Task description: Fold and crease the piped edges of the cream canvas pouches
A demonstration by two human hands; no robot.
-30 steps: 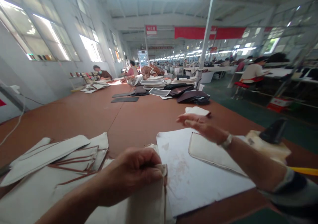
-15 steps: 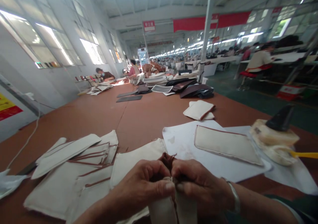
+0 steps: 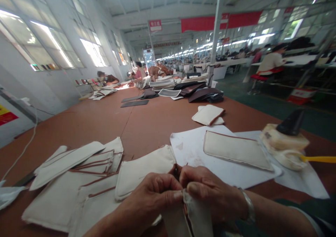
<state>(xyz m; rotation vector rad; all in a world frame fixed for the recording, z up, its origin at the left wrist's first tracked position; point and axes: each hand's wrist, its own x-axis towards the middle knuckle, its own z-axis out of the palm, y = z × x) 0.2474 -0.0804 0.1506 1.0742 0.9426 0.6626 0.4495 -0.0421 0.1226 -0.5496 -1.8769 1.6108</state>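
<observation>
A cream fabric piece with brown edging [image 3: 198,214] hangs between my two hands, its seam running down the middle. My left hand [image 3: 154,198] pinches one side of it with thumb and forefinger. On the other side my right hand [image 3: 210,191], with a bracelet at the wrist, is closed on the same piece, thumb along its upper edge. Brown material shows just past my fingertips. Beneath and beyond the hands lies a cream padded panel [image 3: 147,168]. The lower end of the held piece runs out of view.
Cream panels with brown trim [image 3: 55,195] are piled at left. White paper [image 3: 183,153] bears another panel [image 3: 236,149]. At right stand a yellowish block with a black cone [image 3: 291,123] and a yellow-handled tool [image 3: 317,159]. Stacked pieces [image 3: 168,84] and seated people are farther off.
My right thumb has moved up onto the piece's top edge, and its right side has turned outward. The whole view has shifted slightly.
</observation>
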